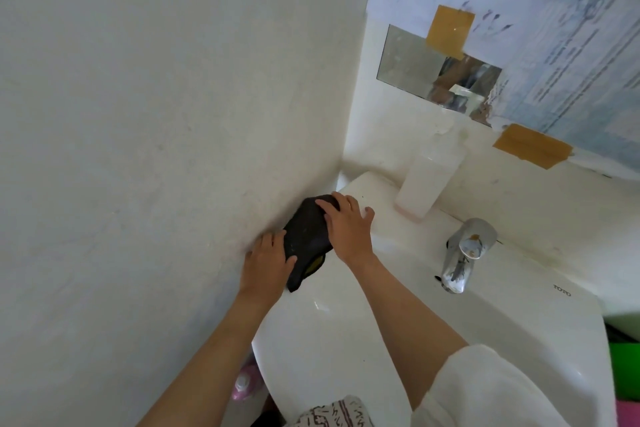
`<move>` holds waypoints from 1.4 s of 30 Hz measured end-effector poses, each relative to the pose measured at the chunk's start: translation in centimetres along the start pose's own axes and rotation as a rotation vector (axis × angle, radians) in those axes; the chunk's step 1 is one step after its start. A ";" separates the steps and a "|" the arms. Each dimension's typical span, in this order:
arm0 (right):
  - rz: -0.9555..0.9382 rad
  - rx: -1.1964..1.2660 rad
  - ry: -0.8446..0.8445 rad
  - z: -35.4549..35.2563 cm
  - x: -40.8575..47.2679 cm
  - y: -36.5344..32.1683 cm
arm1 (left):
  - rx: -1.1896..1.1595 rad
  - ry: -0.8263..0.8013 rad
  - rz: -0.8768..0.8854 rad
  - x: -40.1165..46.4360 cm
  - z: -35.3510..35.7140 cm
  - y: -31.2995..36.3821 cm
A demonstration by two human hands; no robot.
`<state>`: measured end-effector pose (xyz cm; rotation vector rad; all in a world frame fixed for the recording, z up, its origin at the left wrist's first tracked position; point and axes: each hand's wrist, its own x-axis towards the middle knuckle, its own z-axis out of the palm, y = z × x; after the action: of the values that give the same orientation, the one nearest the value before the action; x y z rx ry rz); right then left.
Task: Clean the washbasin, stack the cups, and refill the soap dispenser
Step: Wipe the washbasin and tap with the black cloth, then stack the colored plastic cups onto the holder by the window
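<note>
A white washbasin (332, 333) fills the lower middle of the head view, set against the left wall. On its left rim lies a dark cloth (306, 236) with a yellow patch showing underneath. My left hand (266, 262) grips the cloth's near end against the wall. My right hand (348, 227) lies flat on the cloth's far end with fingers spread. A white soap dispenser (427, 180) stands on the back ledge, right of my hands. No cups are visible.
A chrome tap (465, 255) stands on the rim right of the hands. A mirror (412, 64) behind is mostly covered by taped paper. A pink bottle (244, 385) sits below the basin at left. Green and pink items (623, 357) lie at the right edge.
</note>
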<state>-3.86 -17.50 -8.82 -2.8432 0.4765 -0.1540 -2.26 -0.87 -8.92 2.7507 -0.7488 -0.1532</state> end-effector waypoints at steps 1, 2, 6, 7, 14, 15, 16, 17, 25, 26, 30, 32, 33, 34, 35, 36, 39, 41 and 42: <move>-0.002 -0.008 -0.015 0.0 -0.1 0.1 | -0.021 -0.002 -0.016 0.0 0.0 0.1; 0.000 -0.001 -0.025 -0.1 -0.3 0.1 | -0.040 0.002 -0.024 -0.1 -0.1 0.2; 0.029 0.087 0.009 -0.5 -1.3 0.7 | -0.081 0.049 -0.022 -1.0 -0.1 0.2; 0.022 0.106 0.022 -0.6 -1.6 0.9 | -0.073 0.070 -0.015 -1.3 0.0 0.2; -0.006 0.210 0.051 -1.2 -4.5 2.4 | -0.043 0.174 0.063 -3.0 0.1 0.7; -0.009 0.212 0.057 -1.4 -4.9 2.6 | -0.047 0.174 0.071 -3.1 0.0 1.1; -0.008 0.212 0.068 -1.6 -5.4 2.8 | -0.052 0.166 0.080 -3.3 -0.1 1.4; -0.004 0.210 0.085 -1.8 -6.1 3.0 | -0.056 0.156 0.100 -3.5 -0.1 1.8; 0.086 0.148 0.154 -3.3 -12.1 3.6 | -0.087 0.077 0.251 -5.5 -1.0 4.0; 0.102 0.132 0.158 -3.6 -12.7 3.6 | -0.098 0.073 0.264 -5.8 -1.2 4.1; 0.195 0.110 0.252 -5.0 -16.5 2.6 | -0.138 0.031 0.332 -8.2 -2.3 4.1; 0.251 0.100 0.293 -5.9 -18.5 1.9 | -0.163 0.024 0.368 -9.7 -3.1 4.0; 0.283 0.097 0.303 -6.4 -19.6 1.5 | -0.169 0.019 0.388 -10.5 -3.5 3.9; 0.316 0.097 0.313 -6.8 -20.6 1.2 | -0.174 0.017 0.411 -11.3 -3.9 3.9; 0.351 0.107 0.330 -7.4 -21.8 0.8 | -0.180 0.014 0.430 -12.0 -4.3 3.9; 0.381 0.117 0.350 -7.9 -22.8 0.6 | -0.188 0.014 0.439 -12.6 -4.6 4.0; 0.459 0.134 0.412 -9.2 -26.5 -0.2 | -0.221 0.026 0.486 -14.5 -5.3 4.7; 0.491 0.133 0.436 -10.0 -28.9 -0.3 | -0.239 0.038 0.543 -15.8 -5.4 5.4; 0.508 0.128 0.448 -10.4 -30.1 -0.2 | -0.239 0.041 0.576 -16.5 -5.4 6.0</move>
<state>-33.66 -9.72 -0.59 -2.4575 1.2065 -0.6948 -18.34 3.95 -1.50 2.2065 -1.3703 -0.0575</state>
